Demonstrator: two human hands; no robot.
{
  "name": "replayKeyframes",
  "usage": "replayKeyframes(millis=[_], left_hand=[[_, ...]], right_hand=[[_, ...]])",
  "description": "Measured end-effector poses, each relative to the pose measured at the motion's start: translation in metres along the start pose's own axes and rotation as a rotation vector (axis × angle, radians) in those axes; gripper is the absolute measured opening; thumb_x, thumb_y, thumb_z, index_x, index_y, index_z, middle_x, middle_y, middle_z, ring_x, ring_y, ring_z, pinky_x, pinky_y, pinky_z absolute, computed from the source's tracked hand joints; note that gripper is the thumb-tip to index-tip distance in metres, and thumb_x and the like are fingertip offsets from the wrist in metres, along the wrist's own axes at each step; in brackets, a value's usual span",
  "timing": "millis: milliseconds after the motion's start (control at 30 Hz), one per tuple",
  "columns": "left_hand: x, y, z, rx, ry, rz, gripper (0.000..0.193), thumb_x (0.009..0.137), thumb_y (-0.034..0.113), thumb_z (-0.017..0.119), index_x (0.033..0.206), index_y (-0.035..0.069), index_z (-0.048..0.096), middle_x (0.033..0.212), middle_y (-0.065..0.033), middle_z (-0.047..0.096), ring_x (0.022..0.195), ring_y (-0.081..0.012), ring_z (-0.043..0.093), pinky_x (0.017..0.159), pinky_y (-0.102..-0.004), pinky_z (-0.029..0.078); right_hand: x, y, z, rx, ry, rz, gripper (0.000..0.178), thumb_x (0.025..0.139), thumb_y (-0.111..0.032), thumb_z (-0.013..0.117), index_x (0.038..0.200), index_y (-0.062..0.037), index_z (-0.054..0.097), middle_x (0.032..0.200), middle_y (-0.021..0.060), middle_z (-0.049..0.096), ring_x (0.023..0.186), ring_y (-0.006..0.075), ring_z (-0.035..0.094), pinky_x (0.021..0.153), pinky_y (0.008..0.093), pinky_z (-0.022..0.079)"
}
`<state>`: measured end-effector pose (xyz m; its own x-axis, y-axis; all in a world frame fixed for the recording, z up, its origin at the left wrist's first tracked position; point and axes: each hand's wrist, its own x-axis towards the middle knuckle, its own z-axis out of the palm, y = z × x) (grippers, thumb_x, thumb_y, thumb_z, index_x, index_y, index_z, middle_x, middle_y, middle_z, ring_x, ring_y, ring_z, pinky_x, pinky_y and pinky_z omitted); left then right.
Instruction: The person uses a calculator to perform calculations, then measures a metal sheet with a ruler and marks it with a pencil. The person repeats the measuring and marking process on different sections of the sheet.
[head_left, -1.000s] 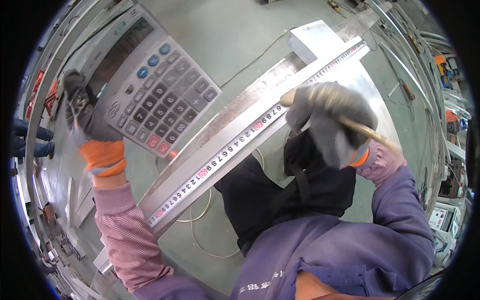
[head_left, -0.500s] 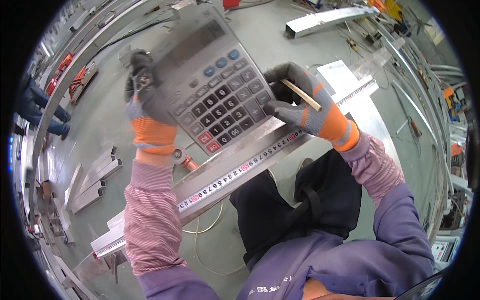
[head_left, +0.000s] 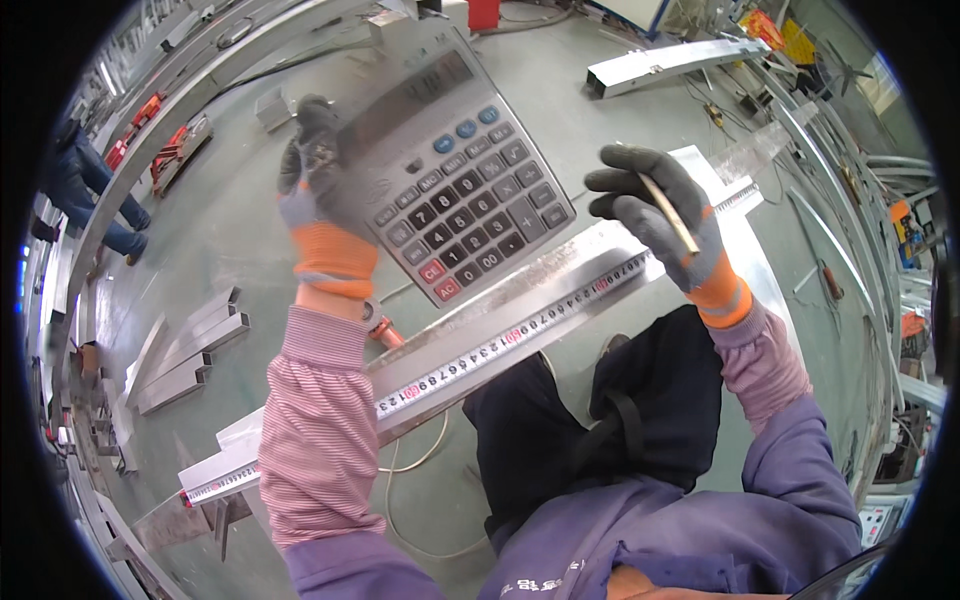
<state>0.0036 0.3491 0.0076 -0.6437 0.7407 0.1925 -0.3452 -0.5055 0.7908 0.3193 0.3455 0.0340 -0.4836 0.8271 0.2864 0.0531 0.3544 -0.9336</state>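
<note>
A large grey calculator (head_left: pixel 465 185) is held up and tilted by my left hand (head_left: pixel 325 175), whose dark gloved fingers grip its left side. Its keypad is towards me, and digits show dimly on the display. My right hand (head_left: pixel 670 215), in a grey and orange glove, is off to the right of the calculator and apart from it. A slim pale pencil (head_left: pixel 668 213) is tucked between its fingers, while the other fingers reach out leftward. Below both hands a tape measure (head_left: pixel 490 348) lies stretched along a long metal profile (head_left: pixel 470 325).
Short metal profiles (head_left: pixel 190 360) lie on the floor at the left. A long silver tube (head_left: pixel 680 62) lies at the far right. Another person's legs (head_left: pixel 95 190) show at the left edge. A thin pale cable (head_left: pixel 400 520) loops on the floor under the profile.
My right hand has drawn away from the calculator's right edge, its fingers now stretched beside it. In the picture, the calculator and left hand have shifted slightly right.
</note>
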Motion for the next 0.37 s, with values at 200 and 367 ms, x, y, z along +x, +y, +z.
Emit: replayKeyframes(millis=[200,367], left_hand=[[-0.009,0.005,0.005,-0.03,-0.023,-0.071,0.036,0.091,0.041,0.076,0.104,0.007,0.071,0.094,-0.0013,0.069,0.077,-0.0118,0.063,0.062,-0.029,0.052],[-0.002,0.005,-0.002,-0.066,-0.076,-0.066,0.039,0.09,0.039,0.077,0.11,0.007,0.07,0.098,-0.0018,0.069,0.079,-0.0134,0.064,0.065,-0.0299,0.054]], right_hand=[[0.004,0.014,0.011,0.03,-0.12,0.052,0.059,0.091,-0.02,0.07,0.14,0.0012,0.045,0.119,0.0163,0.066,0.109,0.0191,0.066,0.096,0.0327,0.052],[0.009,0.005,0.022,0.008,-0.133,0.131,0.064,0.089,-0.024,0.077,0.139,0.0002,0.046,0.117,0.0156,0.067,0.107,0.0188,0.067,0.095,0.0322,0.053]])
